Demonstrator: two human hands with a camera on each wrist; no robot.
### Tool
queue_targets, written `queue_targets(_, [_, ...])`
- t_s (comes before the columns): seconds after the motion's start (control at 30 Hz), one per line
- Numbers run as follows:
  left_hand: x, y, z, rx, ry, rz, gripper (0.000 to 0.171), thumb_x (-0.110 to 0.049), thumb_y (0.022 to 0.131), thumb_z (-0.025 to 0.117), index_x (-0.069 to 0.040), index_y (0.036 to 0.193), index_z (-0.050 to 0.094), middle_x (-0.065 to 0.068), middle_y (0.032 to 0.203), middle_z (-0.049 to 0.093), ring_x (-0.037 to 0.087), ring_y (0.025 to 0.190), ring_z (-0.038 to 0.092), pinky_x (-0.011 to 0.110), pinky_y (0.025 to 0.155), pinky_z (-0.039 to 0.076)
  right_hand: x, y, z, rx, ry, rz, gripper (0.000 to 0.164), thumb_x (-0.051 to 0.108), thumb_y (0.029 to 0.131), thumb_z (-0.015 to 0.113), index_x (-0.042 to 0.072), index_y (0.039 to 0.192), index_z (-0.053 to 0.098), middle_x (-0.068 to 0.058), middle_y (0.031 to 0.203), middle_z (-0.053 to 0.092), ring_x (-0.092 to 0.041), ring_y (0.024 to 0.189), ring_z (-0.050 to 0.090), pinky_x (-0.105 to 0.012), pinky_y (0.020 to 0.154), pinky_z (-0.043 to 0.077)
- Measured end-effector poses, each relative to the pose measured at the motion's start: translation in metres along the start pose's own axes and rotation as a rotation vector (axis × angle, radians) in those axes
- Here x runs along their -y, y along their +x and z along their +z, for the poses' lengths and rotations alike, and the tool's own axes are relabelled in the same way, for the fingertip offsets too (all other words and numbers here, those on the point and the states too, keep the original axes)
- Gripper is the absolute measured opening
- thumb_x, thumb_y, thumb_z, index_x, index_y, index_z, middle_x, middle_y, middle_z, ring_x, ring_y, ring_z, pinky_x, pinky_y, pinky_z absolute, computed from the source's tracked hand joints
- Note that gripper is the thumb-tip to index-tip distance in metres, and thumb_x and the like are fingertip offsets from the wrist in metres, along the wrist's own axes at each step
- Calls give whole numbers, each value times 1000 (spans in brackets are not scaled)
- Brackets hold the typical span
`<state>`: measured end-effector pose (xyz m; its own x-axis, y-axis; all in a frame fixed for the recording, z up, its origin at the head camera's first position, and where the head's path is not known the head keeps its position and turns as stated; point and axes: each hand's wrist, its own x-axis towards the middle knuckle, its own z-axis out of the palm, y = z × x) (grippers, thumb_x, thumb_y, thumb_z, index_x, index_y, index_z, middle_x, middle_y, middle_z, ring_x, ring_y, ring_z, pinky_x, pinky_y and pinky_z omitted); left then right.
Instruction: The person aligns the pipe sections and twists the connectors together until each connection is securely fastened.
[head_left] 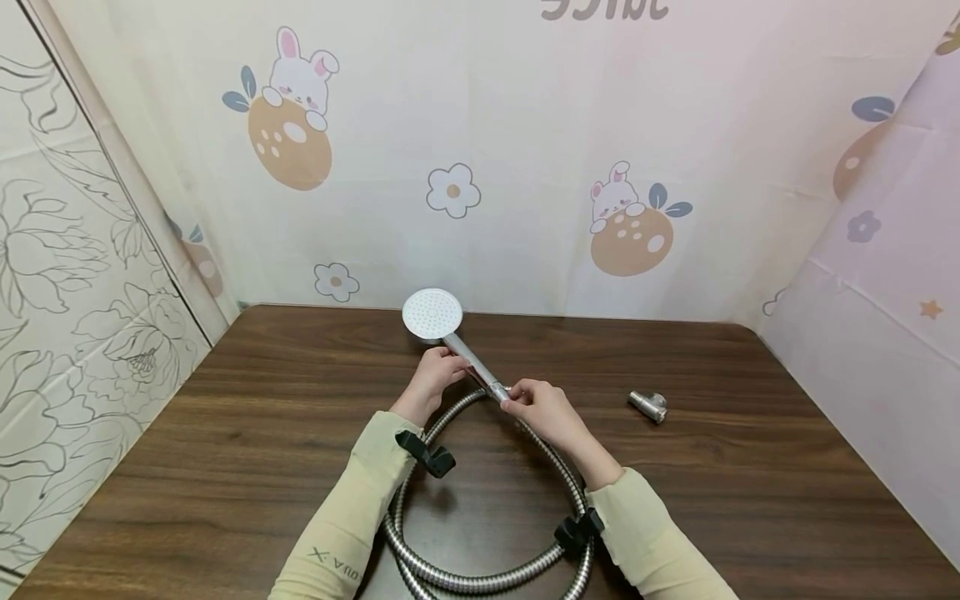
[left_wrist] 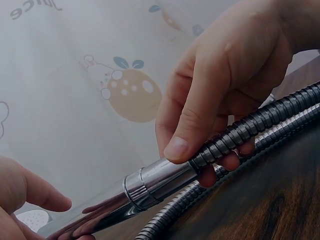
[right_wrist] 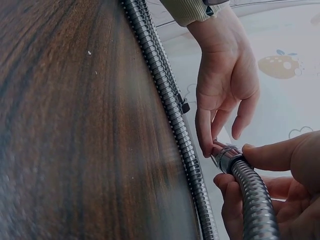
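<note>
Two hands [head_left: 433, 382] [head_left: 549, 412], shower head [head_left: 432, 314], hose [head_left: 472, 585] cropped below

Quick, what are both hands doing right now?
Left hand: open, touching the shower handle, thumb off it.
Right hand: closed, pinching the hose's metal end.

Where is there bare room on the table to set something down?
The table is bare left of the left sleeve, out to the left edge, and right of the metal fitting, out to the right edge. The middle is crowded with the looped hose, left hand, right hand and shower head.
</note>
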<state>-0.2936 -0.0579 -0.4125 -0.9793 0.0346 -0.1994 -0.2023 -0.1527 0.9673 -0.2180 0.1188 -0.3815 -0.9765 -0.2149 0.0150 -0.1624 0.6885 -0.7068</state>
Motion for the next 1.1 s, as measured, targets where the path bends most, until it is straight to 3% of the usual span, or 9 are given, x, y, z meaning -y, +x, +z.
queue_targets(0.07, [-5,-7,1,3,-1,-1,37,8,83,47,19,118,41,14,95,53,12,77,57,41,97,42,0,0,0,2,2,5,14,21,83,66,9,90,65,1,71,62,-10,60,51,-24,55,41])
queue_targets(0.17, [7,7,-3,9,-10,-8,39,7,82,49,18,119,41,17,99,53,14,80,58,39,96,43,-1,1,1,7,8,12,15,21,83,65,8,91,65,0,71,63,-10,59,52,-24,55,42])
queue_targets(0.4, [109,125,-37,86,-35,14,39,-4,76,64,7,110,49,16,99,61,21,88,64,29,78,53,-2,1,2,21,31,16,15,20,84,65,7,91,65,-4,73,65,-9,58,53,-24,54,42])
queue_targets(0.47, [120,138,-40,93,-48,4,46,-6,76,67,8,115,47,17,101,60,22,90,64,31,80,53,-3,1,2,26,35,14,14,19,84,64,7,91,65,-4,73,65,-9,58,53,-24,54,42])
queue_targets(0.53, [108,122,-37,107,-42,16,48,-7,75,67,9,115,46,17,99,61,20,87,64,29,77,53,-3,1,2,25,35,14,14,19,84,64,7,91,65,-4,73,65,-10,58,53,-24,54,42])
queue_targets(0.7, [27,24,-9,68,12,-19,40,2,81,54,15,117,42,25,106,56,25,90,63,36,85,51,-5,1,2,18,26,25,14,20,85,63,7,91,65,-2,73,65,-10,58,53,-25,54,42])
queue_targets(0.83, [-17,-29,5,48,36,-52,38,6,83,47,18,119,39,31,113,51,29,95,60,42,93,45,-4,1,2,28,35,28,15,20,85,63,7,91,65,-3,74,65,-10,58,54,-25,54,42])
queue_targets(0.97, [-32,-46,8,63,36,-71,40,7,85,44,20,122,36,32,117,49,31,101,57,44,99,40,-4,1,2,24,33,28,15,20,85,64,7,91,65,-3,74,65,-11,58,53,-25,54,42])
queue_targets(1.1, [-21,-35,7,63,37,-57,37,6,85,46,20,119,38,29,111,52,28,96,59,41,96,43,-4,1,2,15,22,27,15,21,84,64,7,90,65,-2,73,64,-10,58,52,-25,54,41])
